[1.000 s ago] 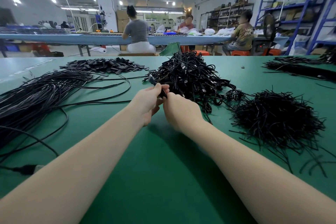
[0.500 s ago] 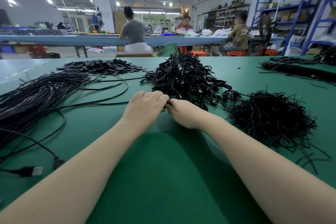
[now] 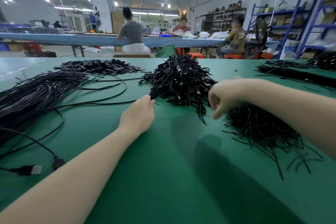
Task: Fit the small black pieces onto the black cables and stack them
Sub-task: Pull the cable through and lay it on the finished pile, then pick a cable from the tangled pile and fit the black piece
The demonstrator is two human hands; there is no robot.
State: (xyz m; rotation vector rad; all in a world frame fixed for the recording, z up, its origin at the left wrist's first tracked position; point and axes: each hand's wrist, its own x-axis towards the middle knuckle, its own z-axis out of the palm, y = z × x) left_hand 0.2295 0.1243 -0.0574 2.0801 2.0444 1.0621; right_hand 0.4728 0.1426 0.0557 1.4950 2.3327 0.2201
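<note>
Pinching a black cable [image 3: 109, 103] at the near-left edge of the central tangled cable pile [image 3: 179, 80], your left hand [image 3: 139, 114] rests on the green worktop [image 3: 172, 169], fingers curled round the strand. Your right hand [image 3: 224, 96] hangs just right of that pile with fingers loosely curled and holding nothing, blurred. Short black sleeve pieces [image 3: 261, 129] lie heaped right of the pile, flat black pieces [image 3: 101, 66] behind-left of it, and long cables [image 3: 31, 96] well left.
</note>
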